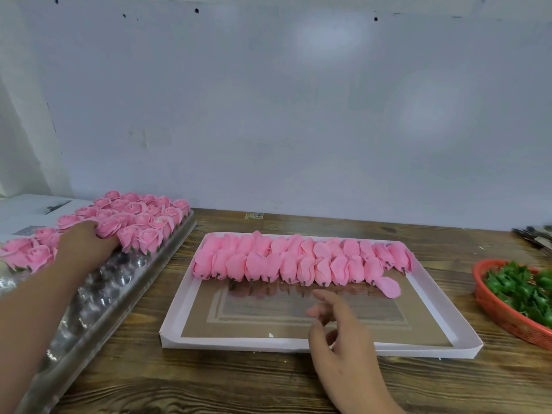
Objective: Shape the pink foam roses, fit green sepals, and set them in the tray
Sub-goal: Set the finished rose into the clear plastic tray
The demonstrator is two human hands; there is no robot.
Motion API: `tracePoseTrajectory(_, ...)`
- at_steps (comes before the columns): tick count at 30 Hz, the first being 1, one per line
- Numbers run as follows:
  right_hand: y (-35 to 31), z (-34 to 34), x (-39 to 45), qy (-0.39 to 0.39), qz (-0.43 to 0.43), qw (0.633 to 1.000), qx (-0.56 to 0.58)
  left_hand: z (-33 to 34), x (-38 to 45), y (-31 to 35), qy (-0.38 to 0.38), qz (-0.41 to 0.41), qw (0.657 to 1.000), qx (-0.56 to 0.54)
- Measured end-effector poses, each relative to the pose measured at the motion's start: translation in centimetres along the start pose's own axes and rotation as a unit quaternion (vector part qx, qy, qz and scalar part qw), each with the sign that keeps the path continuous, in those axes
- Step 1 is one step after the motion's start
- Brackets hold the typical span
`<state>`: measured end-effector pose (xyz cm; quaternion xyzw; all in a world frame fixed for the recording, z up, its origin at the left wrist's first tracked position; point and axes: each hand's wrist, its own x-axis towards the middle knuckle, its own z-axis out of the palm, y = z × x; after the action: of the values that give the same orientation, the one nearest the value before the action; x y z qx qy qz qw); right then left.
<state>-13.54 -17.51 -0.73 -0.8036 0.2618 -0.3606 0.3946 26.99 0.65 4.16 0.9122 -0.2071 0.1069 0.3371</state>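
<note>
Several finished pink foam roses stand in a clear plastic cup tray at the left. My left hand reaches into that tray, its fingers curled round a rose in the front rows. A shallow white cardboard tray in the middle holds two rows of unshaped pink rose buds lying on their sides, with one loose petal beside them. My right hand hovers over this tray's near part, fingers relaxed and holding nothing. Green sepals fill a red basket at the right.
Everything sits on a wooden table against a white wall. Dark tools lie at the far right edge. Papers lie behind the clear tray at the far left.
</note>
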Motion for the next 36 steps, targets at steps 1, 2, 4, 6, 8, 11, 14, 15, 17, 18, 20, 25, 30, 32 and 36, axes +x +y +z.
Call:
tracePoseTrajectory(1, 0.0, 0.0, 0.0, 0.000, -0.001, 1.000, -0.001, 0.1, 0.2, -0.1, 0.000, -0.003, 1.000, 0.004)
tracePoseTrajectory(2, 0.0, 0.0, 0.0, 0.000, -0.003, 1.000, -0.002, 0.3, 0.3, -0.2, 0.003, -0.006, 1.000, 0.006)
tracePoseTrajectory(4, 0.0, 0.1, 0.0, -0.003, -0.006, 1.000, -0.005, 0.8, 0.9, -0.9, 0.013, -0.009, 1.000, 0.023)
tracePoseTrajectory(6, -0.1, 0.1, -0.1, -0.006, -0.007, 1.000, -0.007, 1.1, 1.4, -1.3, 0.018, -0.008, 0.999, 0.051)
tracePoseTrajectory(8, -0.1, 0.1, -0.1, -0.006, -0.008, 1.000, -0.008, 1.2, 1.8, -1.5, 0.013, -0.016, 0.998, 0.060)
tracePoseTrajectory(11, -0.2, 0.0, -0.1, -0.006, -0.007, 1.000, -0.008, 1.4, 2.2, -1.7, 0.007, -0.036, 0.997, 0.069)
tracePoseTrajectory(14, -0.2, 0.0, -0.1, -0.006, -0.007, 1.000, -0.009, 1.4, 2.5, -1.9, -0.007, -0.046, 0.996, 0.081)
tracePoseTrajectory(15, -0.2, 0.0, -0.1, -0.005, -0.006, 1.000, -0.009, 1.4, 2.6, -1.9, -0.013, -0.053, 0.995, 0.083)
tracePoseTrajectory(17, -0.2, 0.0, -0.1, -0.006, -0.002, 1.000, -0.009, 1.3, 2.7, -1.7, -0.024, -0.068, 0.994, 0.084)
tracePoseTrajectory(18, -0.2, 0.0, -0.1, -0.007, 0.000, 1.000, -0.010, 1.2, 2.7, -1.6, -0.028, -0.073, 0.993, 0.086)
tracePoseTrajectory(20, -0.2, 0.0, -0.1, -0.007, 0.002, 1.000, -0.010, 1.2, 2.8, -1.4, -0.037, -0.073, 0.992, 0.092)
tracePoseTrajectory(25, -0.2, 0.1, 0.0, -0.004, 0.004, 1.000, -0.009, 1.1, 2.8, -1.3, -0.050, -0.080, 0.992, 0.089)
tracePoseTrajectory(30, -0.2, 0.0, -0.1, 0.001, 0.000, 1.000, -0.012, 1.1, 3.0, -1.3, -0.056, -0.093, 0.991, 0.083)
tracePoseTrajectory(32, -0.3, 0.0, 0.0, 0.002, -0.002, 1.000, -0.015, 1.1, 3.0, -1.3, -0.058, -0.100, 0.990, 0.082)
tracePoseTrajectory(36, -0.3, 0.0, 0.0, 0.001, -0.002, 1.000, -0.016, 1.0, 2.9, -1.1, -0.065, -0.116, 0.987, 0.090)
